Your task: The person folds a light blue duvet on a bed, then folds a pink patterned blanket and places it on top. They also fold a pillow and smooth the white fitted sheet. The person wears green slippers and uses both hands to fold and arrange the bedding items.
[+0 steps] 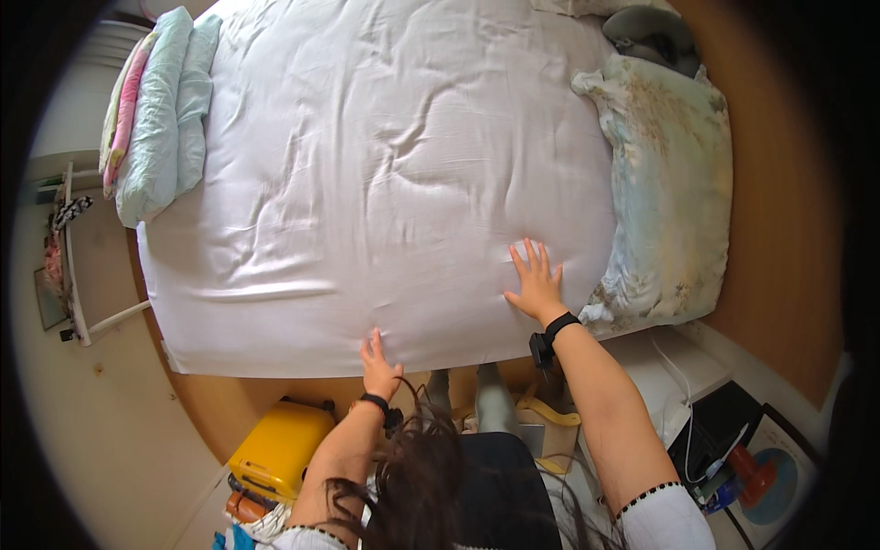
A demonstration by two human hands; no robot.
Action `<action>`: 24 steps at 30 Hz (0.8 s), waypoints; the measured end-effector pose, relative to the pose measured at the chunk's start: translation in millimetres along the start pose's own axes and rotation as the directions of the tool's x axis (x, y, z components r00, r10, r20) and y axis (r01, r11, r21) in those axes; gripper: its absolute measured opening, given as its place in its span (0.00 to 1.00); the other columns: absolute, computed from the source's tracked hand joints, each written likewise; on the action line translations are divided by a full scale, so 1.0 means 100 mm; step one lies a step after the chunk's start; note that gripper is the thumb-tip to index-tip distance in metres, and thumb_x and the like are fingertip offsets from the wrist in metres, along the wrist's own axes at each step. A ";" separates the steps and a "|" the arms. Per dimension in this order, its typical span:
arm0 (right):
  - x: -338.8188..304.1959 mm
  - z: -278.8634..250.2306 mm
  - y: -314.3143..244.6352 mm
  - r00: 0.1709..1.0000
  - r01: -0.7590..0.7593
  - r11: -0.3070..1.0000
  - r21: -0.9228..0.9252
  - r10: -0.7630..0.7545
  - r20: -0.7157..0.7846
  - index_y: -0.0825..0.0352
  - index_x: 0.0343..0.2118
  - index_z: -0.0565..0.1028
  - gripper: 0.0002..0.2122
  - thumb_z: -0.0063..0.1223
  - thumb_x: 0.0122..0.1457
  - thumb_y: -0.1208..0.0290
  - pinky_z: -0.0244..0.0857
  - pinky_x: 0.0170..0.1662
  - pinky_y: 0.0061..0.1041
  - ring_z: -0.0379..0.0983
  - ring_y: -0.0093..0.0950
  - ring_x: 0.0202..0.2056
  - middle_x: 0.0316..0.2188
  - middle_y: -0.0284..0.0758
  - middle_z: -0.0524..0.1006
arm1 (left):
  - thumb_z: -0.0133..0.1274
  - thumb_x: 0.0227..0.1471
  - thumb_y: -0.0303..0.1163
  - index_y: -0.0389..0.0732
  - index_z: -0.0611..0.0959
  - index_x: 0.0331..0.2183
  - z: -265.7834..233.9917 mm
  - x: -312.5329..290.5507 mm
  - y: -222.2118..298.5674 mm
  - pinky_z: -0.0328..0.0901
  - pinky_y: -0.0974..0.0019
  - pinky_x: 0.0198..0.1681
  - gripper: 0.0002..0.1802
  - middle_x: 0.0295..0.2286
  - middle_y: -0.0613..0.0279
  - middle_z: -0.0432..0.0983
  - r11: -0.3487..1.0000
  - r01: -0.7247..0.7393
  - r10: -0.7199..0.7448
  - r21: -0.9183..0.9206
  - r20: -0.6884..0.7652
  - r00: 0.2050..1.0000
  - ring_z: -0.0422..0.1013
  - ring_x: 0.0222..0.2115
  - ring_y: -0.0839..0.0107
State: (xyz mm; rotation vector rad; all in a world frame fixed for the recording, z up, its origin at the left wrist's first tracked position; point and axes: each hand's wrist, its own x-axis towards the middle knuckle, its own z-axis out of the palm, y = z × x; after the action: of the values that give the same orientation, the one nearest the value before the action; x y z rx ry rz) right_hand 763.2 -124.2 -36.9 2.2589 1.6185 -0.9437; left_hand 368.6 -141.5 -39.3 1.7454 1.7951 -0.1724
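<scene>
A pale pinkish-white bed sheet (367, 220) covers the bed, with wrinkles across its middle and left side. My right hand (536, 289) lies flat on the sheet with its fingers spread, left of the pillow. Near the front edge, my left hand (378, 367) touches the sheet with its fingers stretched forward. Neither hand holds anything. A pillow (669, 192) in a pale green and yellow floral case lies along the bed's right end.
Folded light-green bedding (156, 119) and a pink folded cloth (128, 101) sit at the left end. A yellow suitcase (282, 449) stands on the floor at lower left. A grey rounded item (653, 38) lies beyond the pillow. A white cable (686, 376) hangs at right.
</scene>
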 end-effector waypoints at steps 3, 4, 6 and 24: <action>0.06 0.04 0.01 0.999 -0.011 1.000 -0.016 0.012 0.034 0.43 0.69 0.44 0.48 0.63 0.48 0.53 0.41 0.61 0.68 0.29 0.41 0.70 0.71 0.31 0.36 | 0.59 0.46 0.34 0.39 0.71 0.52 -0.07 0.12 -0.01 0.64 0.53 0.50 0.30 0.45 0.51 0.70 0.993 0.118 -0.119 0.015 0.121 0.986 0.67 0.46 0.50; 0.07 0.06 0.02 1.000 0.004 1.000 0.002 -0.004 0.016 0.43 0.69 0.44 0.48 0.63 0.48 0.53 0.40 0.61 0.68 0.28 0.41 0.70 0.71 0.32 0.35 | 0.59 0.45 0.32 0.38 0.73 0.48 -0.09 0.27 0.10 0.64 0.53 0.47 0.26 0.40 0.52 0.71 0.998 -0.061 0.060 -0.021 -0.030 0.998 0.68 0.42 0.52; 0.08 0.11 0.02 1.000 0.000 1.000 -0.019 0.000 0.011 0.44 0.69 0.44 0.48 0.63 0.49 0.53 0.39 0.61 0.68 0.28 0.42 0.70 0.71 0.32 0.35 | 0.60 0.45 0.30 0.38 0.75 0.44 -0.12 0.79 0.45 0.65 0.54 0.44 0.22 0.35 0.53 0.72 0.954 -0.269 0.241 -0.133 -0.193 0.951 0.69 0.39 0.54; 0.11 0.08 0.02 0.997 -0.019 0.999 0.031 0.017 0.069 0.42 0.69 0.42 0.47 0.61 0.51 0.53 0.34 0.62 0.69 0.26 0.41 0.70 0.71 0.31 0.32 | 0.63 0.51 0.34 0.36 0.84 0.30 -0.41 2.45 1.28 0.64 0.74 0.30 0.11 0.25 0.68 0.78 0.896 0.036 0.057 -0.443 0.195 0.979 0.68 0.25 0.81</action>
State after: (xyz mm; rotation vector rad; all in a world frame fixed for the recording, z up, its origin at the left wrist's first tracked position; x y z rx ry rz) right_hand 763.8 -120.4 -49.6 2.2312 1.5629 -1.0381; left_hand 491.4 104.7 -90.1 1.3566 1.5286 0.0624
